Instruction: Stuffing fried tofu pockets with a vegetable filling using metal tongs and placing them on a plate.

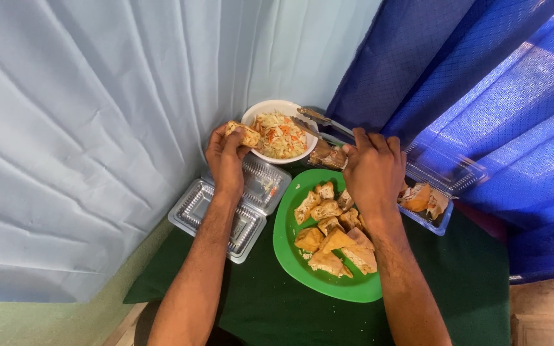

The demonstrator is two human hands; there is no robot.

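Left hand clamped a tofu piece at the slaw bowl's left rim; right hand gripped metal tongs, their long axis slanting across the bowl's right rim, tips over it. The green plate sat just below.

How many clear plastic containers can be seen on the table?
2. One clear plastic container lies open and empty left of the green plate, under the left hand; the other is right of the plate, holding food.

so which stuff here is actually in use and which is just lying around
In use: tofu piece in left hand; tongs in right hand; slaw bowl.

Lying about: green plate of tofu; empty clear tray; box behind right hand.
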